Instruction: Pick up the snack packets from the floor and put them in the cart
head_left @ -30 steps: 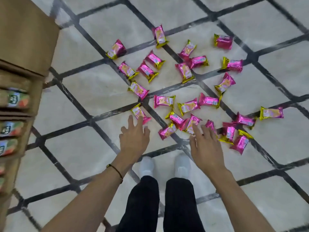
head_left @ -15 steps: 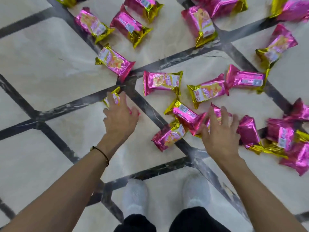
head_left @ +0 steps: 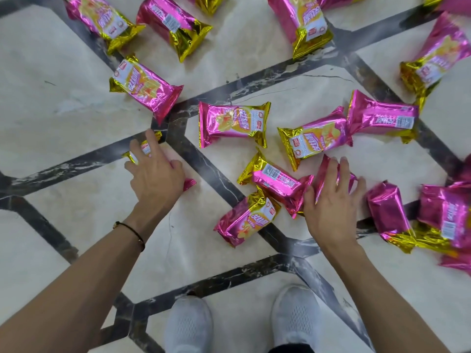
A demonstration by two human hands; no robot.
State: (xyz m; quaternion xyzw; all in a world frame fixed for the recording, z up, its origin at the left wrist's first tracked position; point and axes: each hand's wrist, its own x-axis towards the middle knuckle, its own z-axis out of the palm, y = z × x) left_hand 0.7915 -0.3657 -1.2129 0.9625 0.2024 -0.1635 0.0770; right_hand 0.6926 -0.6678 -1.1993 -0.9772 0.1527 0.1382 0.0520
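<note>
Left hand (head_left: 155, 174) grip spread over a mostly hidden packet (head_left: 145, 149); right hand (head_left: 331, 202) fingers apart on another packet (head_left: 328, 171). Whether either clamps, we cannot tell.

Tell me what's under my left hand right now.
A pink and gold snack packet lies under the left hand. Its gold end shows past the fingers and a pink corner pokes out by the thumb. The middle is covered, so the grip can't be judged.
</note>
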